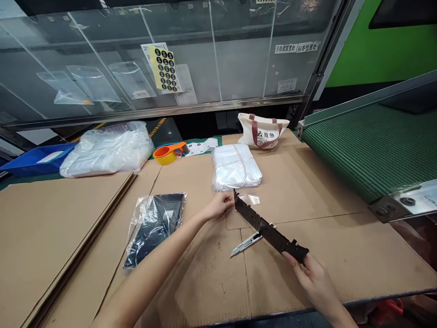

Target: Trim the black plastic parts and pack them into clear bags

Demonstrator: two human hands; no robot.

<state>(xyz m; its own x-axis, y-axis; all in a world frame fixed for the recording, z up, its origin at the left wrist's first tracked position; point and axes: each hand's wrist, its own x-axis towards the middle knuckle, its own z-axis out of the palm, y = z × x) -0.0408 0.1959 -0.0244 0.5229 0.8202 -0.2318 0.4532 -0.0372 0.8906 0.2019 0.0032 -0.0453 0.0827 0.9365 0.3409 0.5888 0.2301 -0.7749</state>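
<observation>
A long black plastic part (262,224) with small tabs along its edges is held tilted above the cardboard-covered table. My left hand (221,205) pinches its far end, and my right hand (312,275) grips its near end. Under the part lies a utility knife (246,244), partly covered by it. Beside my left forearm rests a clear plastic bag with dark contents (155,228). Just beyond my left hand sits a stack of clear plastic bags (236,167), with a small clear piece of film (251,199) in front of it.
A green conveyor belt (372,141) borders the right side. At the back stand a cloth tote bag (264,132), an orange tape dispenser (169,152), a large bundle in plastic (109,148) and a blue tray (34,159). Cardboard sheets (58,218) lie left.
</observation>
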